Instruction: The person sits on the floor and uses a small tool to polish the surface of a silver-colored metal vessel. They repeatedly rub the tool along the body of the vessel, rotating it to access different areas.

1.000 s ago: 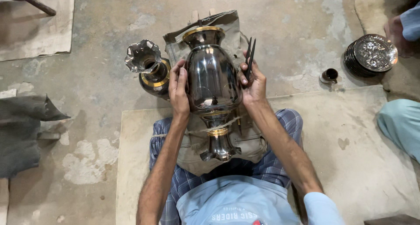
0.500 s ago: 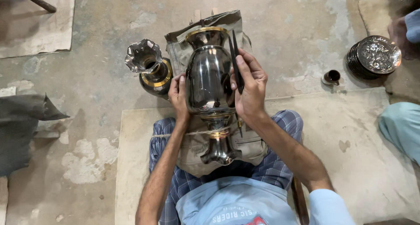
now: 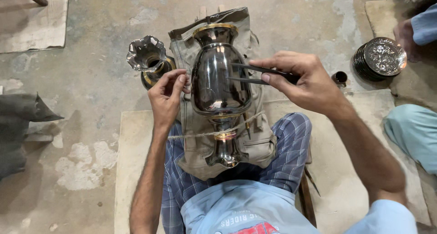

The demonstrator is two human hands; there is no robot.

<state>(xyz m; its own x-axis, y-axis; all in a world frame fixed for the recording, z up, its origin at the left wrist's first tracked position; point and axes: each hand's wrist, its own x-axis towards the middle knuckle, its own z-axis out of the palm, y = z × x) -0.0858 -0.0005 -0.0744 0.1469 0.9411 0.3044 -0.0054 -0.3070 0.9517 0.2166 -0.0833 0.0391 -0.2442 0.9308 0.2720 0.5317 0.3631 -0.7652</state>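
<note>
Here a dark polished vase (image 3: 220,77) is being worked on, lying lengthwise on a khaki cloth (image 3: 200,143) across the lap, mouth pointing away, its neck being held down by a cord (image 3: 195,134). The right hand (image 3: 302,81) is being closed around a thin two-pronged tool (image 3: 255,73), the fingers pinched tight on its rear end while the tips are being laid against the belly of the vase. The left hand (image 3: 166,97) is being kept loosely curled, gripping nothing, its fingertips resting at the side of the vase to steady it. The step in hand is judged to be marking or measuring on the surface; the next move is being judged to call for a firm brace from the left and even pressure on the prongs. A fluted vase (image 3: 148,56) is standing on the floor just beside, and stacked plates (image 3: 380,56) are lying well apart
</note>
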